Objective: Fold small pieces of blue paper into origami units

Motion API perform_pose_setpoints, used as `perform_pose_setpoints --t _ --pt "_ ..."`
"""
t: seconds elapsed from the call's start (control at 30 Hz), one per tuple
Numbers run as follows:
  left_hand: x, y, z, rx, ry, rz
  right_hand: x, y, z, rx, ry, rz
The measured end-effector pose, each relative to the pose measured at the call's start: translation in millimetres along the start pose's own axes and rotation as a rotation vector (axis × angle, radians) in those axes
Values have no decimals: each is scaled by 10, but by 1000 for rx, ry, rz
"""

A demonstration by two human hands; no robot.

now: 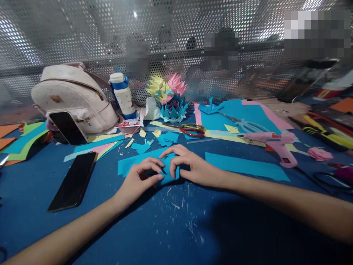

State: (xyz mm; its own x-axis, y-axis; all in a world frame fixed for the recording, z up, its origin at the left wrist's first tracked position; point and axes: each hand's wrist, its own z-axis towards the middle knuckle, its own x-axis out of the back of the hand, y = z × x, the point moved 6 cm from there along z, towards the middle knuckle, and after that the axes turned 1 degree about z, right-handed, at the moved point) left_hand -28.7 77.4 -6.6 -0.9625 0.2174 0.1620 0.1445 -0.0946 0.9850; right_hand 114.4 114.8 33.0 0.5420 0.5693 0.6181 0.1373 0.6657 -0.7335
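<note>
Between my two hands is a piece of blue paper (168,173), curved or folded over, at the middle of the table. My left hand (142,176) pinches its near left side with thumb and fingers. From the right, my right hand (190,165) has its fingers bent over the same paper. The exact fold under the fingers is hidden. Flat blue paper strips (124,167) lie just behind and beneath the hands. Another long blue strip (242,166) lies to the right, partly behind my right wrist.
Behind lie red-handled scissors (193,130), paper scraps and a paper flower (173,106). A pink glue gun (275,141) and blue-handled pliers (252,126) are at right. Leftward are a black phone (74,182), a second phone (68,128) against a backpack (74,88), and a bottle (123,97).
</note>
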Motion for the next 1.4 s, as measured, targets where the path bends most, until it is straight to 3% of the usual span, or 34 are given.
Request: perform_pose_setpoints --t 0.13,0.3,0.47,0.57,0.67,0.83,1.0,1.27,1.4 --pt "-25 90 -43 -125 -6 164 -45 -24 -24 0 -41 -42" --pt "-25 51 -37 -93 -9 75 -113 -45 -38 15 -95 -32" --pt "101 -31 -9 31 184 53 -171 63 -52 -59 -55 179" --pt "162 -23 -6 37 275 25 -219 153 -61 -136 -18 403" --pt "198 -8 -14 21 323 18 -275 223 -64 -198 -26 469" --pt "175 -26 -23 6 284 150 -283 340 -58 -253 5 390" --pt "133 -59 -29 25 260 230 -263 427 -75 -317 113 634" --pt "53 -32 -34 29 176 362 -281 375 -91 -310 77 593" --pt "44 1 -34 -21 167 240 -315 416 -90 -350 49 584"
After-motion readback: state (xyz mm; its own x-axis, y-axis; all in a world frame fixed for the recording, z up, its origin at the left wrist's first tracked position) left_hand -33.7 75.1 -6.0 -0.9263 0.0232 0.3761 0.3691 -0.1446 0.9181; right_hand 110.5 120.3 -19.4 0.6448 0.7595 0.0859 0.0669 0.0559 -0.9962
